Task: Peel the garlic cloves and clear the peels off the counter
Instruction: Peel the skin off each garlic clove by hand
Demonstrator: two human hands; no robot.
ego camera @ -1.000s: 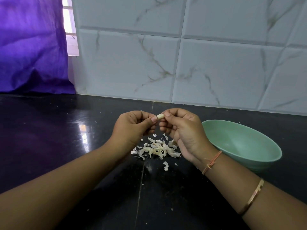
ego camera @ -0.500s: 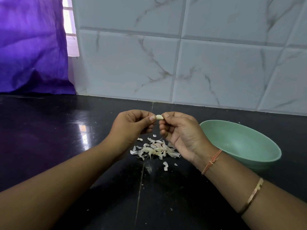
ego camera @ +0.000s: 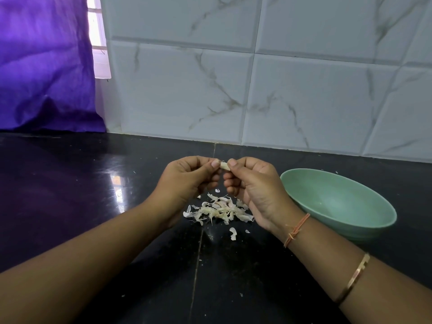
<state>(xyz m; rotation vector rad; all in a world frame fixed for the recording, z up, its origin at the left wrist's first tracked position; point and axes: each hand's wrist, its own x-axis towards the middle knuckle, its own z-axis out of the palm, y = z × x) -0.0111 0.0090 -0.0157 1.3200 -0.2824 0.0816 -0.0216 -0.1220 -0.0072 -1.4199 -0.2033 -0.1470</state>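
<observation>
Little has changed over the last second: both hands stay raised above the tabletop (ego camera: pixel 70 195), and the thumbs sit slightly further apart than a second ago, so more of the clove shows. The one garlic clove (ego camera: pixel 224 166) is held in the air over the peels. The left hand (ego camera: pixel 187 181) pinches its left end and the right hand (ego camera: pixel 254 185) pinches its right end, each grip closed on it between thumb and fingers.

One heap of peels (ego camera: pixel 219 210) lies on the tabletop directly below the hands, as before. A larger loose peel (ego camera: pixel 233 231) lies just in front of it, with a few tiny flecks around. One green bowl (ego camera: pixel 395 213) stands to the right of the heap. The right arm carries two bands, an orange thread (ego camera: pixel 297 230) at the wrist and a metal bangle (ego camera: pixel 354 275) further up.

The right hand covers the bowl's left edge. The curled fingers hide the clove's underside, so I cannot tell how much skin is left on it. The purple curtain (ego camera: pixel 42 66) and both forearms are cut off at the frame edges.
</observation>
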